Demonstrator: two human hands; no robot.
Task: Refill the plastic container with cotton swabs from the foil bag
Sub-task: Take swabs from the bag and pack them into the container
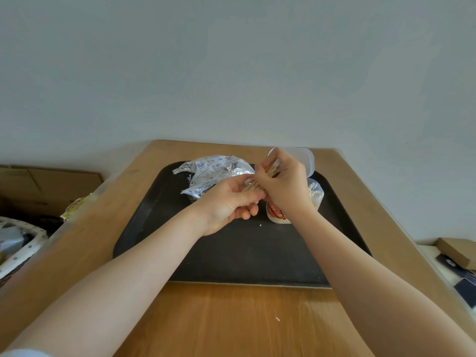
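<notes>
A crumpled silver foil bag (pixel 219 170) lies at the back of the black tray (pixel 247 256). Above the tray, my left hand (pixel 229 204) and my right hand (pixel 283 181) together hold a bundle of wooden-stick cotton swabs (pixel 260 180), fingers curled round it. Behind and under my right hand stands the clear plastic container (pixel 315 195) with white swab tips showing inside and its hinged lid (pixel 307 159) flipped up at the back. A red-and-white label shows on the container's front, partly hidden by my right wrist.
The tray sits on a wooden table (pixel 231 320) against a pale wall. A small white speck lies on the tray. Cardboard boxes (pixel 51 181) and a perforated white bin are off the left edge; a box (pixel 458 251) and dark items are at the right.
</notes>
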